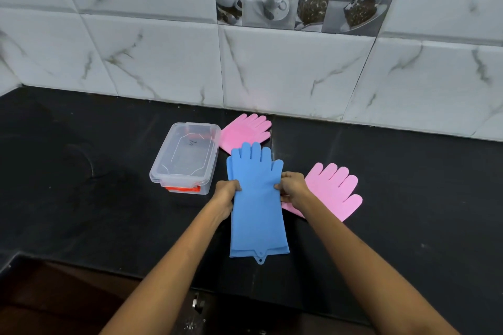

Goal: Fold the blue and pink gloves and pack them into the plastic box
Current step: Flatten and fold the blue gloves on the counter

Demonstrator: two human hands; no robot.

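Blue gloves (257, 215) lie flat on the black counter, fingers pointing to the wall, apparently two stacked. My left hand (226, 191) grips their left edge at mid-length. My right hand (291, 188) pinches the right edge opposite. One pink glove (249, 130) lies behind them near the wall, partly under the blue fingertips. A second pink glove (336, 190) lies to the right, its cuff hidden under my right hand and forearm. The clear plastic box (187, 158) with its lid on and an orange latch stands left of the gloves.
The black counter (81, 185) ends at a marble-tiled wall (299, 76) behind the gloves. The counter's front edge runs along the bottom left, with a dark drop below it.
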